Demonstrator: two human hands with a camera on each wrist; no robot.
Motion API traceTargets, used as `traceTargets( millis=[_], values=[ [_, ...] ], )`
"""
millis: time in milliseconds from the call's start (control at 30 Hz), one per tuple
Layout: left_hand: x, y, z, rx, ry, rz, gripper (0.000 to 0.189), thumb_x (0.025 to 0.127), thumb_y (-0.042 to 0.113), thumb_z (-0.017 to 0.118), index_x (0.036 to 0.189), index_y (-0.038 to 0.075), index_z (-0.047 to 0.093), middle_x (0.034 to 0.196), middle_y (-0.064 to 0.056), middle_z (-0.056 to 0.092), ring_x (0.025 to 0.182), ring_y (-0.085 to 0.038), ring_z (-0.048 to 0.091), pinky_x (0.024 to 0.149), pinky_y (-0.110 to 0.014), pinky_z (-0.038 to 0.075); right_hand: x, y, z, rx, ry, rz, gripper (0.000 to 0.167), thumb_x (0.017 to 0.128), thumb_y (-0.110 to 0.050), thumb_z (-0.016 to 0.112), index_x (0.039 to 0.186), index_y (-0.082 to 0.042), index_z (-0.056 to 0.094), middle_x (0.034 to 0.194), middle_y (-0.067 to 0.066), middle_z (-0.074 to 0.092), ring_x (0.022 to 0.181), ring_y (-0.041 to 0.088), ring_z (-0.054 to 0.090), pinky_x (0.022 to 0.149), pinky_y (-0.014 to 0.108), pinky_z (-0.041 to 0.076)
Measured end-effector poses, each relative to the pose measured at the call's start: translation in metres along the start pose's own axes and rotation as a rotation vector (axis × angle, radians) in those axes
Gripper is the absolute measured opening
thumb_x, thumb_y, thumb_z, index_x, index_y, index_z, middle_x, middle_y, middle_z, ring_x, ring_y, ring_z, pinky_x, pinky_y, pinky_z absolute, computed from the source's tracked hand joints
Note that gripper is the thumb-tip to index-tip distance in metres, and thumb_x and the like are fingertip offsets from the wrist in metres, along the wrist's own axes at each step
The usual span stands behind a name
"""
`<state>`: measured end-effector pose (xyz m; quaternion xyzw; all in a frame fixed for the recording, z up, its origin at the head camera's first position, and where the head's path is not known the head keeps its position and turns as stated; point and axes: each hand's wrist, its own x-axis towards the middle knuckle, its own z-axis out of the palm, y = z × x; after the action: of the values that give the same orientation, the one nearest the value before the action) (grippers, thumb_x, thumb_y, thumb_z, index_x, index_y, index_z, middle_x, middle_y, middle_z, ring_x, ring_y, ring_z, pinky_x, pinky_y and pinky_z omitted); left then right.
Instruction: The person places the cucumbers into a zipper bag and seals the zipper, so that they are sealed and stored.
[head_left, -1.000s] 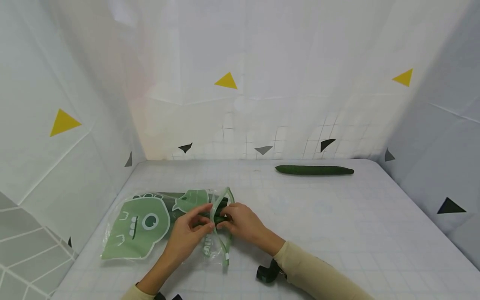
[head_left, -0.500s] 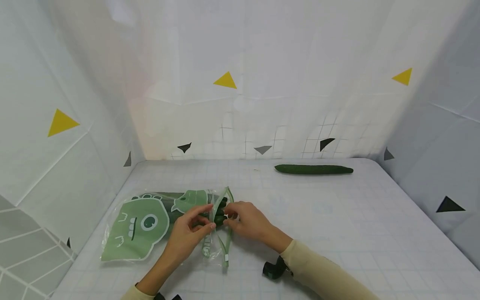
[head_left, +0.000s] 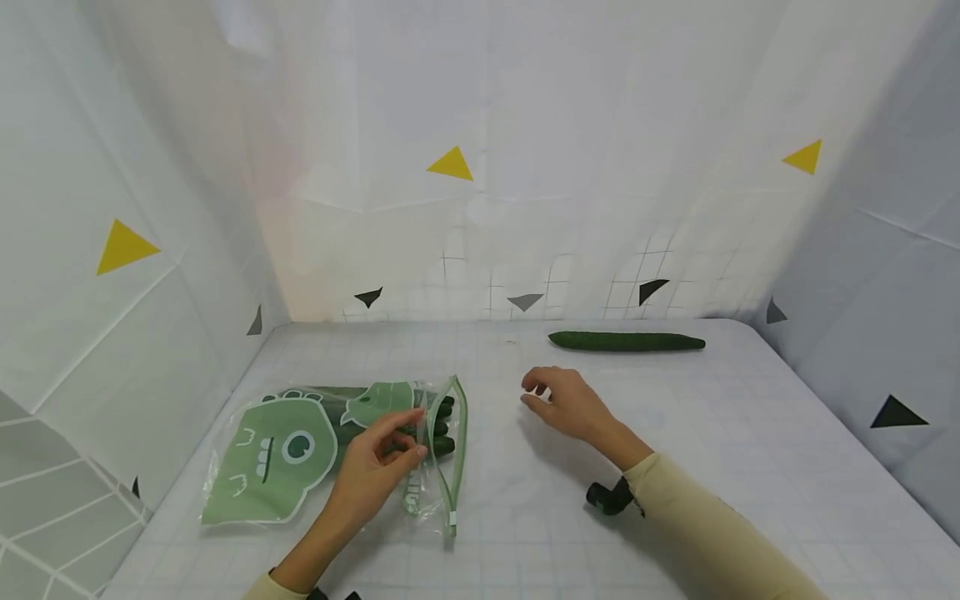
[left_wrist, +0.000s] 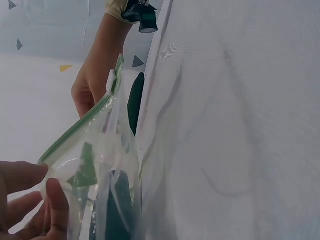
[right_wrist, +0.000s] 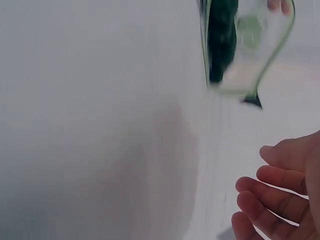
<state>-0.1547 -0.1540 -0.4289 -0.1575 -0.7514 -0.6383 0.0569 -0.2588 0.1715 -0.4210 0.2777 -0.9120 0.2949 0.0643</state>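
A clear zip bag (head_left: 262,467) printed with a green cartoon creature lies on the left of the table, its green-edged mouth standing open to the right. Several cucumbers (head_left: 444,447) lie inside, their ends showing at the mouth. My left hand (head_left: 371,471) pinches the upper layer of the bag near the zip; the left wrist view has thumb and finger on the clear film (left_wrist: 65,172). Apart from the bag, my right hand (head_left: 573,404) hovers over the table with loosely curled fingers and nothing in them. Beyond it, a single long cucumber (head_left: 626,341) lies crosswise near the back edge.
White sheets form a back wall (head_left: 480,233) and side walls around the white table (head_left: 712,450). A small white zip slider (head_left: 452,518) sits at the near end of the bag's mouth. Dark wrist-camera mounts (head_left: 611,497) hang below the forearms.
My right hand has drawn out of the bag's mouth, leaving the cucumbers inside, and moved right and back toward the lone cucumber. The left hand has stayed at the bag.
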Motion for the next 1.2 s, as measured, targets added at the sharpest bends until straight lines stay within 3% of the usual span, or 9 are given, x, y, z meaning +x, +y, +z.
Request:
traceTargets(
  millis=[367,600,833,1200],
  values=[
    [0.0,-0.001,-0.001,0.011,-0.005,0.012,0.046,0.092,0.004,0.079,0.137,0.01,0.068,0.131,-0.012,0.062,0.096,-0.025,0.065,0.074,-0.028,0.056,-0.002,0.063,-0.043,-0.113,0.046,0.102,0.017,0.097,-0.009,0.074,0.112,-0.001,0.073,0.105,0.009,0.072,0.099,0.032,0.066,0.082,0.049,0.056],
    [0.001,-0.001,-0.001,0.042,-0.02,0.028,0.046,0.092,0.0,0.078,0.136,0.012,0.07,0.131,-0.007,0.063,0.093,-0.025,0.064,0.07,-0.028,0.055,-0.005,0.087,-0.065,-0.159,0.053,0.17,0.025,0.097,-0.01,0.073,0.118,0.002,0.071,0.114,0.018,0.071,0.108,0.039,0.064,0.089,0.057,0.052],
    [0.001,-0.003,0.0,0.062,-0.042,0.08,0.047,0.093,-0.006,0.074,0.138,0.006,0.067,0.133,-0.011,0.06,0.092,-0.024,0.062,0.07,-0.027,0.055,-0.009,0.107,-0.086,-0.21,0.026,0.215,0.036,0.098,-0.009,0.071,0.13,0.006,0.066,0.131,0.026,0.064,0.124,0.048,0.055,0.101,0.063,0.044],
    [0.001,0.0,0.001,0.093,-0.048,0.06,0.049,0.093,-0.009,0.072,0.139,0.009,0.068,0.132,-0.009,0.06,0.092,-0.026,0.06,0.069,-0.027,0.054,-0.017,0.15,-0.116,-0.267,-0.037,0.301,0.05,0.1,-0.001,0.057,0.148,0.008,0.048,0.144,0.035,0.05,0.131,0.059,0.04,0.103,0.071,0.036]
  ],
)
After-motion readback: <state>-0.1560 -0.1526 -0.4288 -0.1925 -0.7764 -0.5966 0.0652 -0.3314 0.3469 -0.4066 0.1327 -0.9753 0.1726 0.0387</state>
